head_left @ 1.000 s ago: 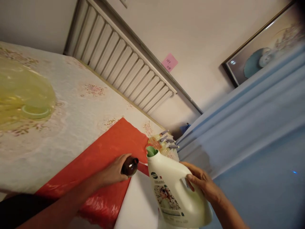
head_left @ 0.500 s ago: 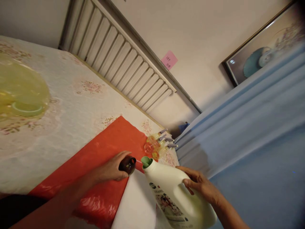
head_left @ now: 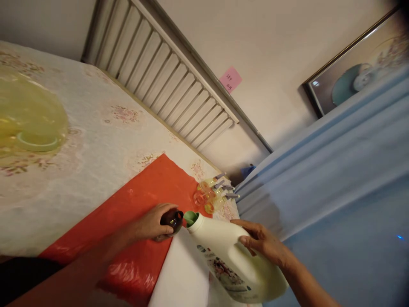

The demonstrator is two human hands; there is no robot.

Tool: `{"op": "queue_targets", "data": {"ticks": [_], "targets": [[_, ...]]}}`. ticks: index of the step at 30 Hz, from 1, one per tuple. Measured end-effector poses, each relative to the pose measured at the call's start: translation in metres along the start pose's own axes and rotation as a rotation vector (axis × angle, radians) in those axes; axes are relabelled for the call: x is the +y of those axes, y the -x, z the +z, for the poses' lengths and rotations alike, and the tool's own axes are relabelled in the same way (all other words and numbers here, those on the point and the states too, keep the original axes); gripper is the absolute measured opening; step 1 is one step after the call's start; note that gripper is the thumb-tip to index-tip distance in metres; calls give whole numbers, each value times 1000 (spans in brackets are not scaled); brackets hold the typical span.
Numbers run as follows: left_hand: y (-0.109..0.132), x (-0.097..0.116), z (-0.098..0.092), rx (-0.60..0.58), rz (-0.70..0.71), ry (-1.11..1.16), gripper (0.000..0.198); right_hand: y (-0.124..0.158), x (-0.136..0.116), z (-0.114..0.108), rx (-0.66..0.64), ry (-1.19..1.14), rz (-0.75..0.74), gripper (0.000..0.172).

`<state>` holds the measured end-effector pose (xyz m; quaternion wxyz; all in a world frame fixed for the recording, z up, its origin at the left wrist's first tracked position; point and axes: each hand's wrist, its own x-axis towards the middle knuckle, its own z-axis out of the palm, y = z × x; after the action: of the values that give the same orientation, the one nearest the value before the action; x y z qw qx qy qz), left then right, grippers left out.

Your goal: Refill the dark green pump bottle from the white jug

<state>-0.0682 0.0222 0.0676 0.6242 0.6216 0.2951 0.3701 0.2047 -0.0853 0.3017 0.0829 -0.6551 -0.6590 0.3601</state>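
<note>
My left hand (head_left: pixel 156 224) is wrapped round a small dark brown bottle (head_left: pixel 173 220), its open mouth turned to the right. By its handle, my right hand (head_left: pixel 262 241) grips a large cream jug-shaped bottle (head_left: pixel 220 256) with a printed flower label. This bottle is tilted to the left, and a green pouring spout (head_left: pixel 191 218) shows in its neck. The spout is right beside the brown bottle's mouth; whether the two touch I cannot tell. Below both hands lie a red plastic sheet (head_left: pixel 150 183) and a white surface (head_left: pixel 182 273).
Several clear bottles with grey pump tops (head_left: pixel 207 196) stand behind the cream bottle. A yellow translucent basin (head_left: pixel 35 111) sits at the left on the flowered tablecloth (head_left: pixel 92 149). A radiator (head_left: pixel 166 76) runs along the wall, and a blue curtain (head_left: pixel 335 170) hangs at the right.
The cream bottle has moved left, bringing its spout closer to the brown bottle's mouth. My left hand stays nearly in place. The view has shifted slightly.
</note>
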Motion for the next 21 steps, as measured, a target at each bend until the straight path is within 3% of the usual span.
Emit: {"op": "queue_targets", "data": {"ticks": [10, 21], "targets": [[-1, 4, 2, -42, -64, 47, 66, -8, -10, -2, -17, 42, 28, 62], [0, 3, 0, -40, -18, -20, 65, -8, -26, -3, -5, 122, 49, 59]]}}
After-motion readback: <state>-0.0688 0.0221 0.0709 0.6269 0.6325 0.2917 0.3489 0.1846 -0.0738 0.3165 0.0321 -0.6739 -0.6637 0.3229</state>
